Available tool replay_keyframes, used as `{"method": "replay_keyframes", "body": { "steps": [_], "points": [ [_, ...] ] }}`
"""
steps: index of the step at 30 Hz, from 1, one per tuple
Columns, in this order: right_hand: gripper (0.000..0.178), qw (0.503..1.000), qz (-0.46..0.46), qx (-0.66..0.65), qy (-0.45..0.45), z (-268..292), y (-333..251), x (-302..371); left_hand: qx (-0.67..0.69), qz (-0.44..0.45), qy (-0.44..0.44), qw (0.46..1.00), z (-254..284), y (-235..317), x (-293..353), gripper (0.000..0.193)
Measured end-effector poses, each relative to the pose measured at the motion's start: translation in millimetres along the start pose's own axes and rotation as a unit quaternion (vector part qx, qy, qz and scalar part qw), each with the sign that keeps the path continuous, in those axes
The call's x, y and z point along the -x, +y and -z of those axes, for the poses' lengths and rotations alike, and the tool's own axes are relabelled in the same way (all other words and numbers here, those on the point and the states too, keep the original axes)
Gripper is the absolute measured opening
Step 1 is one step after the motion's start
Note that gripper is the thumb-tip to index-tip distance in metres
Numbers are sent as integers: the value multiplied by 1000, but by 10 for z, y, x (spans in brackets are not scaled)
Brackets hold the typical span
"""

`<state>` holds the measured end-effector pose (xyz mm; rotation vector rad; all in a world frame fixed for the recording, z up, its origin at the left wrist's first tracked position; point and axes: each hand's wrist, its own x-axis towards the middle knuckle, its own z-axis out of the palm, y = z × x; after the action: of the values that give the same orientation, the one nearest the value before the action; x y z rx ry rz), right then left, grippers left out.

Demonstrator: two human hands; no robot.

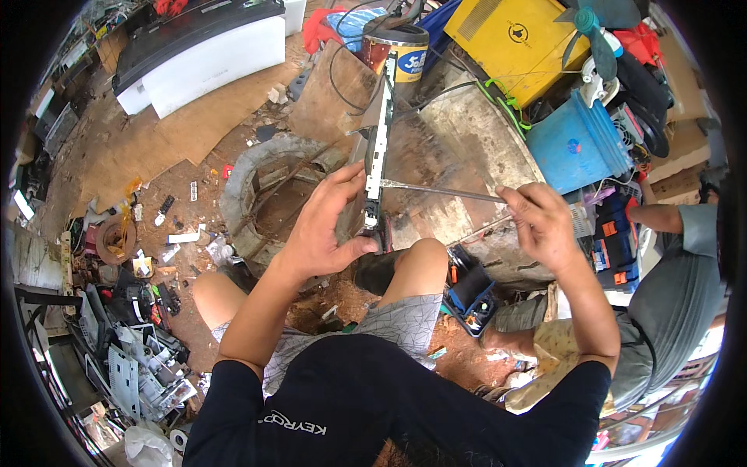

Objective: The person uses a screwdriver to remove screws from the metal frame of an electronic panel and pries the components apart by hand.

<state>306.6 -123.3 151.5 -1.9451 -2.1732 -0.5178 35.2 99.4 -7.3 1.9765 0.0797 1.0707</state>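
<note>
In front of me a long, narrow electronics panel (379,144), white and silver with dark edges, stands on its edge and runs away from me across a wooden slab. My left hand (315,222) is on its left side near the close end, fingers against the side and thumb at the bottom corner. Between thumb and fingers of my right hand (541,226) is a long, thin metal rod (443,189). Its flattened tip meets the panel's right side, close to my left fingertips. Any handle on the rod is hidden by the hand.
The worn wooden slab (475,140) lies under the work. Left are a round concrete ring (241,183) and heaped scrap (144,362). Right stand a blue bucket (580,148), a yellow case (498,39) and another person (673,296). A tool pouch (471,300) is near my knee.
</note>
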Motion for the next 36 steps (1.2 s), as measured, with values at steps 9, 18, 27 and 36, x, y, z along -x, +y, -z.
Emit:
{"method": "replay_keyframes", "body": {
  "steps": [9, 18, 27, 36],
  "points": [
    [47, 981, 65, 145, -111, 1013, -441, -695, -88, -18, 0, 996, -105, 111, -2, 88],
    [28, 923, 140, 323, -158, 1582, -1021, -1461, -52, 15, 7, 999, -68, 250, -92, 89],
    [27, 965, 76, 219, -121, 1366, -689, -1036, 23, 75, 93, 993, -124, 382, -184, 91],
    [27, 982, -11, 187, -26, 1099, -24, -460, -111, 5, -4, 994, 12, 464, -412, 64]
  ]
}}
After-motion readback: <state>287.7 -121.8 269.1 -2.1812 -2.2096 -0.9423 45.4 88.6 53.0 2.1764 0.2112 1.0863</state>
